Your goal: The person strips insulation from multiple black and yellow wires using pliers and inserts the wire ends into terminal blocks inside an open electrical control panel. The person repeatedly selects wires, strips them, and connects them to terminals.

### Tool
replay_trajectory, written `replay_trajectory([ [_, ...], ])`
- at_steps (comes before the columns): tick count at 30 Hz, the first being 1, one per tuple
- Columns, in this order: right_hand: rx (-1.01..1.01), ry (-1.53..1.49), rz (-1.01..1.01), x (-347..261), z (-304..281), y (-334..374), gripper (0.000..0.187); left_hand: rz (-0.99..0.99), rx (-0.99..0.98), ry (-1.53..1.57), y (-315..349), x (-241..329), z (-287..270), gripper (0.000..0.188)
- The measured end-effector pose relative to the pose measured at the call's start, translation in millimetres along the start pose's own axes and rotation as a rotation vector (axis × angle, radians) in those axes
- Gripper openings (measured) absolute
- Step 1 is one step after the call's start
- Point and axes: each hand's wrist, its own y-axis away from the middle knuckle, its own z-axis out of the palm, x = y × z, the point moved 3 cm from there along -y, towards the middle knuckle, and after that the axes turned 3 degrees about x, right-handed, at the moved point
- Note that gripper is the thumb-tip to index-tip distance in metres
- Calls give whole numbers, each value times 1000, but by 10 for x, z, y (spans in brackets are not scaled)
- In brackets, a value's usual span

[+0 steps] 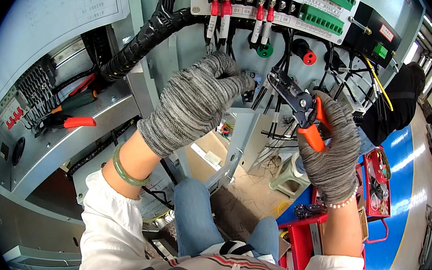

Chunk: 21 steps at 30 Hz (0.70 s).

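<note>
My left hand (193,103), in a grey knitted glove, is closed in front of the wires below the terminal block (252,1). Its fingertips are partly hidden, and what they pinch I cannot make out. White-sleeved wires (224,26) with red ends drop from the block toward this hand. In my gloved right hand (333,154) are wire strippers (299,104) with orange handles and a dark metal head. Their head points up and left, close to a bundle of black wires (287,52), and the handles are spread.
A thick black-wrapped cable harness (150,34) runs along the left. A screwdriver (79,99) and red-handled pliers (73,122) lie on the left metal ledge. Red tool trays (381,180) and a pale plastic stool (291,175) stand to the right. Another person (397,108) is at the far right.
</note>
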Motion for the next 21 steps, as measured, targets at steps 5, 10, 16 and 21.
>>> replay_trajectory([
  [5,-2,-63,37,8,40,-34,52,-60,80,194,-2,-102,-55,22],
  [10,36,-104,15,-22,33,-68,53,-354,219,577,18,-70,2,17],
  [16,106,39,-159,-126,53,-161,59,-366,370,673,-14,7,78,17],
  [21,92,59,-136,-176,78,-220,56,-450,325,704,-33,23,34,17],
])
